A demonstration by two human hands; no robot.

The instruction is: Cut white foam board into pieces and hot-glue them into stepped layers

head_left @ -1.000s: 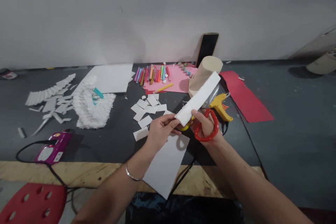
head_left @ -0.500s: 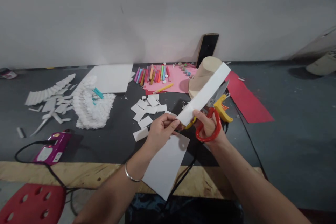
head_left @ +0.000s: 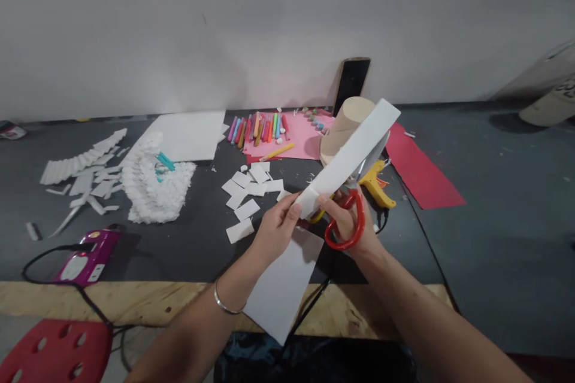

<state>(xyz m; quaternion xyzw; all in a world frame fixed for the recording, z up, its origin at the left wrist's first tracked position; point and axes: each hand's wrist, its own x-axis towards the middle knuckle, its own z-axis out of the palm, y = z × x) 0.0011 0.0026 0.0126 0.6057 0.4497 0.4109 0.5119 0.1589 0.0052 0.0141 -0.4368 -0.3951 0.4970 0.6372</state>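
A long white paper strip [head_left: 354,152] slants up to the right between my hands, creased near its lower end. My left hand [head_left: 276,227] pinches that lower end between thumb and fingers. My right hand [head_left: 353,221] has the red-handled scissors [head_left: 359,230] looped around it, and its thumb presses on the strip as well. The scissor blades point up and away, partly behind the strip. Below my hands lies a white sheet [head_left: 283,287] reaching over the table's front edge. Several cut white rectangles [head_left: 247,209] are scattered left of my hands.
A yellow glue gun [head_left: 378,185] and red paper [head_left: 422,167] lie to the right. Behind stand a beige cup-like form [head_left: 348,122] and a phone [head_left: 353,84]. Crayons [head_left: 258,127] rest on pink paper. Leftward are a fluffy white piece [head_left: 157,185], paper scraps and a purple device [head_left: 90,256].
The strip has turned slightly, showing its face more broadly, and my right hand with the scissors has shifted a little left and closer. Both hands keep their hold.
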